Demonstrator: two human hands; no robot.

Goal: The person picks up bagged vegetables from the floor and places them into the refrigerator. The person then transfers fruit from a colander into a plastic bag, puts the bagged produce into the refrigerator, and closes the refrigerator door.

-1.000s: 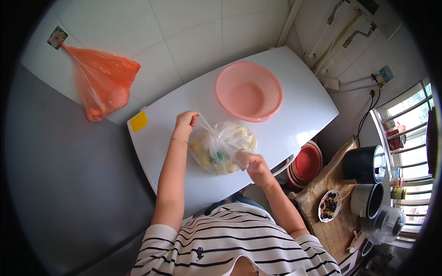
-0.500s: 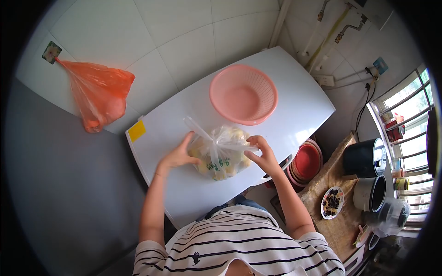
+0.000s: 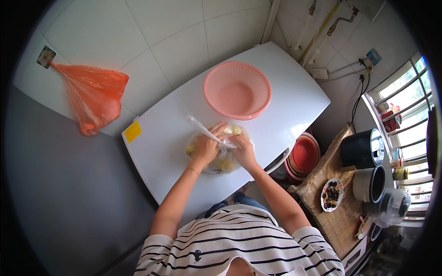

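Working at bunched top of plastic bag [image 3: 224, 165]: left hand [image 3: 208, 147] lies fingers spread, likely steadying it; right hand [image 3: 244, 149] curls in, cannot tell whether pinching. Bag sits on white surface [image 3: 294, 87], near side, within easy reach; pink basket [image 3: 235, 97] just beyond.

Glossy pink plastic basket [image 3: 212, 103], crinkled plastic bag [image 3: 221, 164]

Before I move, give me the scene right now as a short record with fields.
left hand: on the clear bag, left side; exact grip unclear
right hand: at the bag's gathered top, fingertips partly hidden
bag contents: pale yellow pieces
support: white surface
beyond bag: pink basin, upright
wall, left: orange bag, hanging
right side: plate holding dark pieces
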